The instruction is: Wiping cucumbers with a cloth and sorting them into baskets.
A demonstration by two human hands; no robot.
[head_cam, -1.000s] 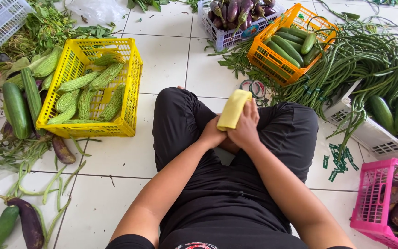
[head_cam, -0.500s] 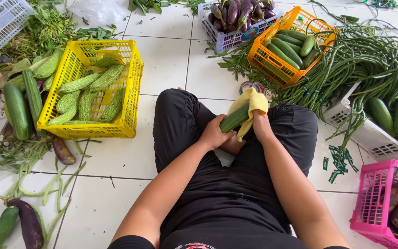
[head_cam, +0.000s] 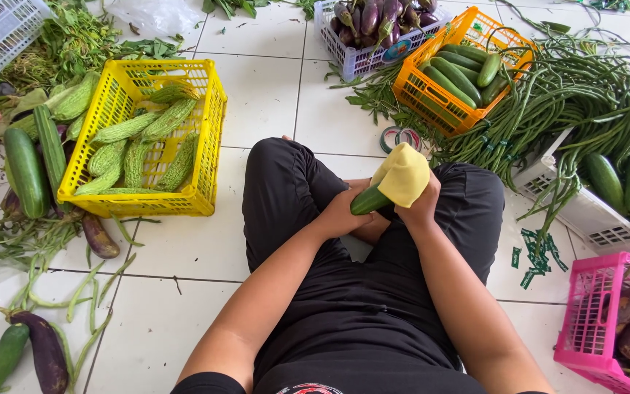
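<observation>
A round blue label (head_cam: 397,51) hangs on the front wall of the white crate (head_cam: 351,62) near the floor's far edge. Small green label strips (head_cam: 537,257) lie scattered on the tiles beside my right knee, just before the pink crate (head_cam: 585,328).

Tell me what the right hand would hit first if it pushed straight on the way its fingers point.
Probably the tape rolls on the floor, just past the knees: the right hand, wrapping the yellow cloth over the cucumber, points up-left. Depth is unclear.
</observation>
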